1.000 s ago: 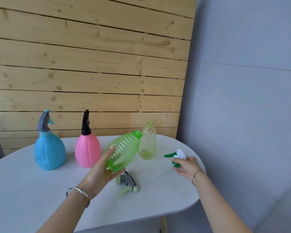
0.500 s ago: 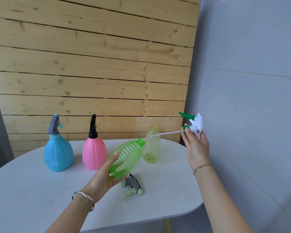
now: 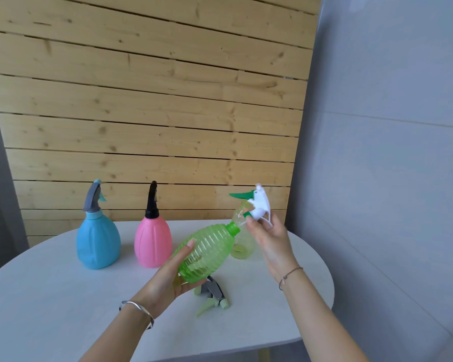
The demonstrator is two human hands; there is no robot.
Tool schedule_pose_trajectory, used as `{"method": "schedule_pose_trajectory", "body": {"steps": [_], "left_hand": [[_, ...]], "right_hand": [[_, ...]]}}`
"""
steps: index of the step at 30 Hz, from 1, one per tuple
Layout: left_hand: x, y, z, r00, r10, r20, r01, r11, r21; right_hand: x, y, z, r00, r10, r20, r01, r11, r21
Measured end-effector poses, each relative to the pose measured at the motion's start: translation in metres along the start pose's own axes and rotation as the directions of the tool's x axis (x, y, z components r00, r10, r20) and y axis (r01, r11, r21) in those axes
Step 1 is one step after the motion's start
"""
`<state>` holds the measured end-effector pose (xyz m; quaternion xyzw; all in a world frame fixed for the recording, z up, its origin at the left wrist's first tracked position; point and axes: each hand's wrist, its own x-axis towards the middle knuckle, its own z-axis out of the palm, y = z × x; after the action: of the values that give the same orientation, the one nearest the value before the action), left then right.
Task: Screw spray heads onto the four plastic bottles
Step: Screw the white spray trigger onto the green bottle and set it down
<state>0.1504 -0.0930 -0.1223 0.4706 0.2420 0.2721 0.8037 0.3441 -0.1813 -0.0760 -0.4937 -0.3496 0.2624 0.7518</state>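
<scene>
Head view shows, nearest on the desk (image 3: pixel 63 322), a loose grey and pale green spray head (image 3: pixel 215 296) that waits for its bottle. Just above it the left hand (image 3: pixel 168 280) has its fingers closed around the ribbed green bottle (image 3: pixel 207 252), tilted with the neck toward the right hand (image 3: pixel 270 239). That hand pinches the white and green spray head (image 3: pixel 258 205), with its thin tube at the neck; it is not screwed on yet. Behind stands the clear yellowish bottle (image 3: pixel 242 246), without head. Farther back the pink bottle (image 3: pixel 152 241) and the blue bottle (image 3: pixel 97 241) already carry heads, so about half seems done.
</scene>
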Motion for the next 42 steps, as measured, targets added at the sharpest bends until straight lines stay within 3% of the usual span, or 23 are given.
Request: {"method": "schedule_pose_trajectory", "body": {"steps": [4,8,16,22,27,33,38,40,42], "left_hand": [[-0.004,0.004,0.004,1.0,-0.008,0.013,0.008,1.0,0.01],[-0.007,0.008,0.002,0.999,-0.041,0.011,0.041,0.999,0.006],[-0.014,0.014,0.005,0.921,-0.387,0.044,0.39,0.917,-0.081],[-0.011,0.017,0.005,0.956,-0.29,-0.038,0.291,0.957,0.014],[-0.017,0.019,0.004,0.923,-0.372,0.1,0.375,0.927,-0.017],[-0.011,0.02,0.009,0.985,-0.169,-0.039,0.172,0.983,0.07],[-0.018,0.02,0.008,0.903,-0.393,0.174,0.399,0.917,0.001],[-0.018,0.02,0.011,0.91,-0.374,0.179,0.382,0.924,-0.016],[-0.014,0.02,0.013,0.967,-0.233,0.104,0.238,0.971,-0.038]], "right_hand": [[-0.006,0.006,0.01,0.989,0.08,0.127,-0.079,0.997,-0.014],[-0.007,0.001,0.009,0.977,0.065,0.202,-0.055,0.997,-0.052],[-0.01,-0.01,0.01,0.948,0.022,0.317,0.024,0.989,-0.143],[-0.008,-0.008,0.014,0.962,0.027,0.273,-0.004,0.996,-0.087],[-0.007,-0.015,0.015,0.936,0.016,0.351,0.015,0.996,-0.085],[-0.007,-0.009,0.02,0.973,0.015,0.232,0.008,0.995,-0.097],[-0.005,-0.016,0.023,0.903,0.054,0.426,-0.061,0.998,0.003],[-0.006,-0.017,0.027,0.927,0.043,0.372,-0.046,0.999,0.0],[-0.006,-0.015,0.031,0.969,0.006,0.246,-0.001,1.0,-0.02]]}}
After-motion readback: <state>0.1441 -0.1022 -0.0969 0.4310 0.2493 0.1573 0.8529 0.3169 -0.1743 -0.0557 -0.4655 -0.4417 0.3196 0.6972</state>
